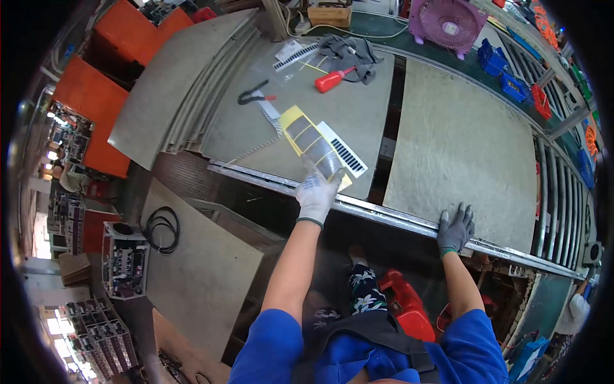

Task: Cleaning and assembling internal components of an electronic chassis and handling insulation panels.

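Observation:
My left hand, in a white glove, holds the near end of a yellow-edged sheet of dark grey rectangular labels. Beside that sheet lies a white strip with black bars. My right hand, in a grey glove, rests with fingers stretched on the near edge of a bare board, by the metal rail. Farther back on the left board are a red squeeze bottle, a grey cloth, a black-and-red hand tool and another barred strip.
Thin boards are stacked at the left, near orange panels. A purple fan and blue bins stand at the back. Rollers lie at the right. A red stool sits below the rail.

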Demonstrator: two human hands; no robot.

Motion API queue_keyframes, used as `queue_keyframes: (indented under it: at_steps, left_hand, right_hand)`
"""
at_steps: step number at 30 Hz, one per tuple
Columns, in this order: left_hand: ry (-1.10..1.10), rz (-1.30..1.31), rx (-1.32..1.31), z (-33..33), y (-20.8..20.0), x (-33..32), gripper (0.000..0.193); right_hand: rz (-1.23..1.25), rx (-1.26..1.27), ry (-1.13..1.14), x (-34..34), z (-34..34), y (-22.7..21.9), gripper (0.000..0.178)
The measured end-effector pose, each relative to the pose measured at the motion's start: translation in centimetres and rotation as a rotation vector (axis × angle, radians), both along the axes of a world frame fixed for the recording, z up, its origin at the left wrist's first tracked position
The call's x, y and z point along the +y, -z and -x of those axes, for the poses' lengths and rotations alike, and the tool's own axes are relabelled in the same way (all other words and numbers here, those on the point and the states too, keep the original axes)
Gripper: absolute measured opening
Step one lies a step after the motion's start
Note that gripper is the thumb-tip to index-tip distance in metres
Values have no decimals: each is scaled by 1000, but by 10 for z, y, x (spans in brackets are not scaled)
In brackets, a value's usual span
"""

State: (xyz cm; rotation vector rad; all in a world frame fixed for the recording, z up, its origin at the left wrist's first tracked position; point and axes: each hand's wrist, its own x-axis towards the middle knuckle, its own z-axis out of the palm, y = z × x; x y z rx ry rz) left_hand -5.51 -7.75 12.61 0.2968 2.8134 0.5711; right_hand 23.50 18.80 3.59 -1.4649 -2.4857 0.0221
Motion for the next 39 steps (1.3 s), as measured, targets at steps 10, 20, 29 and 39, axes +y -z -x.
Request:
queue_keyframes:
  at_steps: [10,20,29,39]
  left_hand:
    - [-549,399,290,-87,89,-323,86]
    - [-619,467,198,-122,118,-407,83]
    - [-636,392,122,-124,129,-445,86]
    - [-601,211,235,-152,158,-519,81]
  right_hand:
    - [3,-158,17,9,6,18,71]
    - [813,152,-950,-210,137,-70,42]
    - [1182,-95,-1010,-443,319,256,28]
    - [704,-605,-1339,-547,526,540,42]
